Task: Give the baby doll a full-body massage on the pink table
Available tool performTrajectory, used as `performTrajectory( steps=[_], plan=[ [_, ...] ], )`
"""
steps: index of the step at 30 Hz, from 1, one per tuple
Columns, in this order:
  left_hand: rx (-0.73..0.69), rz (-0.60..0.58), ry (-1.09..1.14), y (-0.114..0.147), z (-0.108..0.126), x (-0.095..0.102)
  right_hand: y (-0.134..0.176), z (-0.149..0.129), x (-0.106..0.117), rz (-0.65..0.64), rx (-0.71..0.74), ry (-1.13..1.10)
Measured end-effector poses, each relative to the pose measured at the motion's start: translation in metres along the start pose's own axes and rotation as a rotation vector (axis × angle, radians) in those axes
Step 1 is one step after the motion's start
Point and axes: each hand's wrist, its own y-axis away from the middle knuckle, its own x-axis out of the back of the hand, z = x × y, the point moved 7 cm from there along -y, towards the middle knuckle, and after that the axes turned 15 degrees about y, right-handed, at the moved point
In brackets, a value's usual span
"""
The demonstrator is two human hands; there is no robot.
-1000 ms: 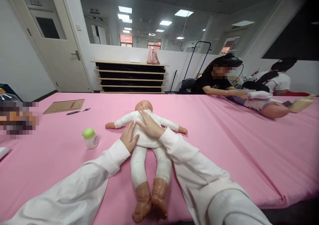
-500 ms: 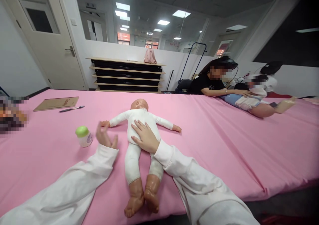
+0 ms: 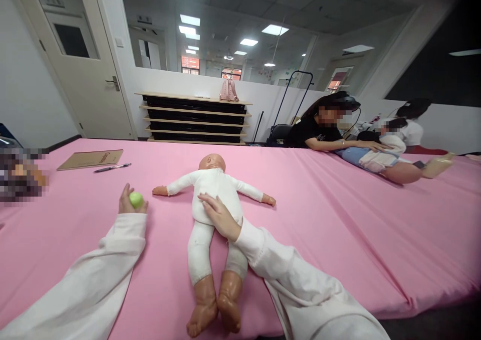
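Observation:
A baby doll point(image 3: 210, 184) in a white cloth body lies stretched out, arms spread, its feet towards me. Flat on its trunk rests my right hand point(image 3: 222, 218), fingers extended and holding nothing. To the doll's left, my left hand point(image 3: 125, 202) is wrapped round a small jar with a green lid point(image 3: 136, 199). Only the lid shows clearly; hand and sleeve hide the jar's body, so I cannot tell whether it still touches the table.
A pink sheet point(image 3: 319, 239) covers the table. A brown notebook point(image 3: 90, 159) and a pen point(image 3: 112, 168) lie at the far left. Across the table at right, a person in black point(image 3: 319, 129) has a hand on another doll point(image 3: 402, 172). Shelving point(image 3: 195, 114) stands behind.
My left hand has moved left from beside the doll to the jar and closed round it. My right hand stays on the doll's trunk. The view has tilted slightly upward.

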Motion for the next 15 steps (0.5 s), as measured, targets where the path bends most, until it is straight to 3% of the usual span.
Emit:
performTrajectory(
  steps=[2,4,6,8,11,15],
  plan=[
    [-0.049,-0.085,0.047,0.016,0.027,-0.02,0.01,-0.005,-0.014,-0.064,-0.166,-0.447],
    [-0.235,-0.249,0.047,0.039,0.071,-0.042,0.024,-0.011,-0.036,-0.195,-0.322,-0.785],
    [-0.476,-0.383,-0.03,0.063,0.113,-0.056,0.037,-0.013,-0.053,-0.264,-0.432,-0.941],
    [-0.649,-0.435,-0.142,0.078,0.138,-0.06,0.043,-0.012,-0.06,-0.26,-0.47,-1.004],
    [-0.722,-0.434,-0.222,0.081,0.148,-0.057,0.044,-0.012,-0.066,-0.295,-0.455,-1.06],
    [-0.643,-0.486,-0.206,0.077,0.14,-0.057,0.041,-0.015,-0.068,-0.342,-0.419,-1.059]
  ],
)
